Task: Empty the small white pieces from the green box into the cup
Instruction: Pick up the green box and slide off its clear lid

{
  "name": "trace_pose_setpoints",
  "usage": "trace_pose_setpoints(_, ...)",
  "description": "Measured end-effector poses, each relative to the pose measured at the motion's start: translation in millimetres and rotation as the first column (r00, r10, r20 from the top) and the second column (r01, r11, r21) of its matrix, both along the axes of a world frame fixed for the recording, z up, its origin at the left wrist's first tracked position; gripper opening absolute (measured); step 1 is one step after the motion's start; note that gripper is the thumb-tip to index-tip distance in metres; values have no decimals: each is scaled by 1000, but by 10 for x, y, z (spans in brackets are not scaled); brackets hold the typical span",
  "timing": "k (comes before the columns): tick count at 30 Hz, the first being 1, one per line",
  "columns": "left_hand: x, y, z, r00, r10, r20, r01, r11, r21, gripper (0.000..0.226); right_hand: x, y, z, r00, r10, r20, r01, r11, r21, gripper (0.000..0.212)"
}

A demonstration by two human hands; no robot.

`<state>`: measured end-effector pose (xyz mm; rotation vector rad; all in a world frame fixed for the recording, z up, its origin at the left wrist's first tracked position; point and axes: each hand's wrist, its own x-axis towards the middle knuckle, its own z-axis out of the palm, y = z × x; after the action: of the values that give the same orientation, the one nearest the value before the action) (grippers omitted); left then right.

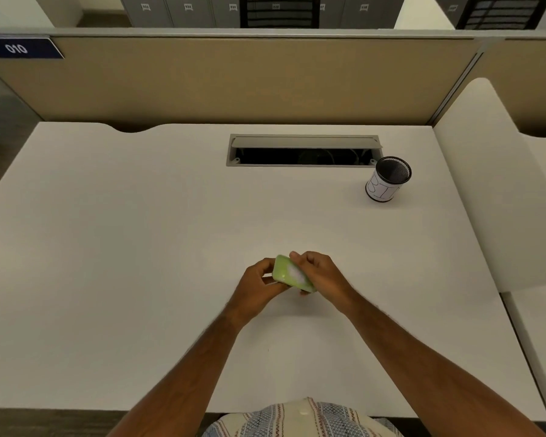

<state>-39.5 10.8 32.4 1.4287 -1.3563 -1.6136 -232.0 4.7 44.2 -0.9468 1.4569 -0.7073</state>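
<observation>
The green box is held just above the desk, around the middle of its width and nearer the front edge than the back, gripped from both ends: the left hand clasps its left end and the right hand closes over its right end, fingers curled across the top. Its long axis runs roughly left to right, tilted down toward the right. A pale patch shows on its upper face; whether the lid is open cannot be told. The cup, a dark mesh holder with a white paper band, stands upright toward the far right corner, just right of the open cable hatch, well apart from the hands. It lies up and to the right of the box, so the right hand is the nearer one.
</observation>
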Motion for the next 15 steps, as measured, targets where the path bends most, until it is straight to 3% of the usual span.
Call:
trace_pose_setpoints(4, -7, 0, -3, 998, 58, 25, -58, 998, -29, 32, 82, 30, 31, 973, 55, -225, -102, 974, -202, 31)
trace_pose_setpoints(11, -82, -21, -24, 986, 120, 118, -108, 988, -107, 22, 243, 34, 206, 880, 122, -459, -276, 918, -286, 66)
trace_pose_setpoints(15, -89, -27, 41, 991, 108, 83, -100, 990, -104, 19, 248, 23, 256, 825, 131, -550, -349, 883, -314, 63)
